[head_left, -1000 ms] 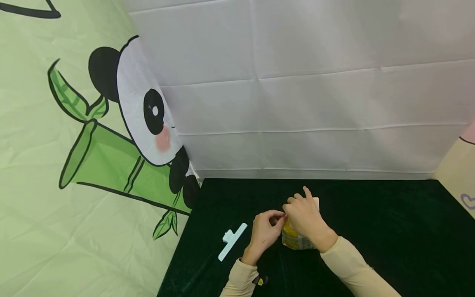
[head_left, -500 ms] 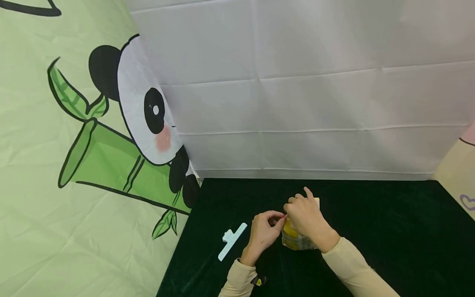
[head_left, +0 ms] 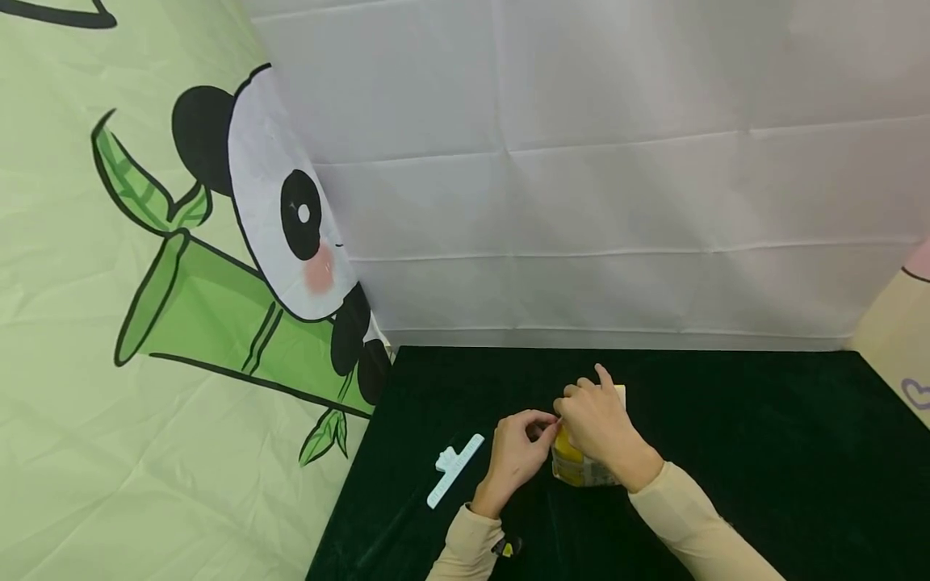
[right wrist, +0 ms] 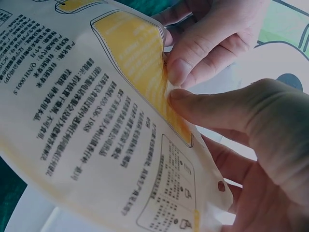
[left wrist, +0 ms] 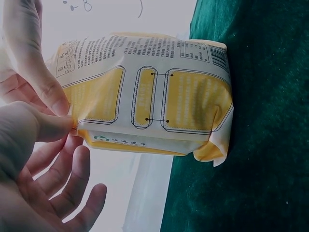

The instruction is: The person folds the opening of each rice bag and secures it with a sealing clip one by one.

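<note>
A yellow and white printed packaging bag (head_left: 570, 466) stands upright on the dark green table, partly covered by my right hand in the head view. My left hand (head_left: 514, 456) pinches the bag's upper edge between thumb and index finger; its other fingers spread loosely below in the left wrist view. Close beside it, my right hand (head_left: 599, 424) pinches the same edge. In the right wrist view the two thumb tips nearly meet at the edge of the bag (right wrist: 96, 111), by a yellow printed panel. Whether the bag is torn there, I cannot tell.
To the left of my left hand lies a pale blue bag clip (head_left: 455, 472) with a long bar. A small black and yellow object (head_left: 507, 548) shows beside my left wrist. White cloth (head_left: 617, 202) hangs behind the table (head_left: 763, 452); a panda-printed cloth (head_left: 218, 323) hangs at left.
</note>
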{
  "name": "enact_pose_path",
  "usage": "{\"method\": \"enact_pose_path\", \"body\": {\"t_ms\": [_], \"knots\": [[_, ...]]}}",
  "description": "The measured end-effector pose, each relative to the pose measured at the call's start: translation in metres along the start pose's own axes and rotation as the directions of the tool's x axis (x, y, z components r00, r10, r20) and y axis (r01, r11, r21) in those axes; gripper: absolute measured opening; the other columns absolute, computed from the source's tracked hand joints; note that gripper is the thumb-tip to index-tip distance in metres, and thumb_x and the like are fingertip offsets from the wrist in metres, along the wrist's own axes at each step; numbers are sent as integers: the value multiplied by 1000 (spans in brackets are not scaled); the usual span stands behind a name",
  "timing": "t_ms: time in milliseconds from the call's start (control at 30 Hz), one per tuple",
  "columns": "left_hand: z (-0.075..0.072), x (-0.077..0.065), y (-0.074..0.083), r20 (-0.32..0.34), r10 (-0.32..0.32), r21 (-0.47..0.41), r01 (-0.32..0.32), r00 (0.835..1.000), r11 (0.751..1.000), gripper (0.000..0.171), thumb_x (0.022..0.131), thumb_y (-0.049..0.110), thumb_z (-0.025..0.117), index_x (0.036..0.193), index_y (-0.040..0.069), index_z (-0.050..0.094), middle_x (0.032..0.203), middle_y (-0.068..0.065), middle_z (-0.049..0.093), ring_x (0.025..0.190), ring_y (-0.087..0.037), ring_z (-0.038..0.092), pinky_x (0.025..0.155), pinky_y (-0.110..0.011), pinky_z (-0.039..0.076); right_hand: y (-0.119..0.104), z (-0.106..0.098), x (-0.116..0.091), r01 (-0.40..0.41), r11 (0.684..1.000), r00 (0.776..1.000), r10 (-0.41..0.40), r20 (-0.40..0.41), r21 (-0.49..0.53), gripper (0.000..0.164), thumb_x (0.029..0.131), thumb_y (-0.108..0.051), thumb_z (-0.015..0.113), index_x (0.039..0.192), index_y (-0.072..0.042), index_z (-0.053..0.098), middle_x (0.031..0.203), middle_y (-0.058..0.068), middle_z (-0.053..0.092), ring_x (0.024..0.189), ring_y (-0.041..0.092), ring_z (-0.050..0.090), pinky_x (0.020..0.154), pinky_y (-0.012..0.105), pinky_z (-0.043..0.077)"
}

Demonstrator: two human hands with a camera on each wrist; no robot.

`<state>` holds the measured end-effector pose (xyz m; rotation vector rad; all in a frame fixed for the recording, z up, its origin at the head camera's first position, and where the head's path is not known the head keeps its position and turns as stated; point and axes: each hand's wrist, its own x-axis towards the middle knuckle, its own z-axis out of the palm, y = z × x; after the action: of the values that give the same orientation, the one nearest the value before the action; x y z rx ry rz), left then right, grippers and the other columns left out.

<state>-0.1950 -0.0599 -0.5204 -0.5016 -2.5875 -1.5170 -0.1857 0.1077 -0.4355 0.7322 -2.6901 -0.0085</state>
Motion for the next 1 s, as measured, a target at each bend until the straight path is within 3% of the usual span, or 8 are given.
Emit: {"method": "enact_pose_path", "body": {"t_ms": [300,467,1000], "knots": [[0,-5,-4,10,3,-32,-3,1000,999,17,105,27,69,110,14,80,102,-1,78,78,3,61,69,-17,54,-2,3,-3,-4,1000,1000,4,5,10,16,82,-21,93,91,-13,84,95,8,79,94,31,73,112,73,43],[-4,-4,-3,3,16,0,-16,1000,1000,17,104,28,70,108,16,80,101,0,78,77,2,60,68,-17,52,-2,2,-2,-4,1000,1000,4,-2,6,18,80,-23,94,92,-13,84,95,8,79,94,31,73,111,73,44],[-15,-3,-12,-7,-39,52,39,999,998,14,103,29,71,104,19,80,96,5,76,77,1,60,68,-20,52,5,-1,2,-15,1000,998,14,58,25,18,82,-20,92,96,-12,83,100,9,80,101,32,73,114,72,42]]}}
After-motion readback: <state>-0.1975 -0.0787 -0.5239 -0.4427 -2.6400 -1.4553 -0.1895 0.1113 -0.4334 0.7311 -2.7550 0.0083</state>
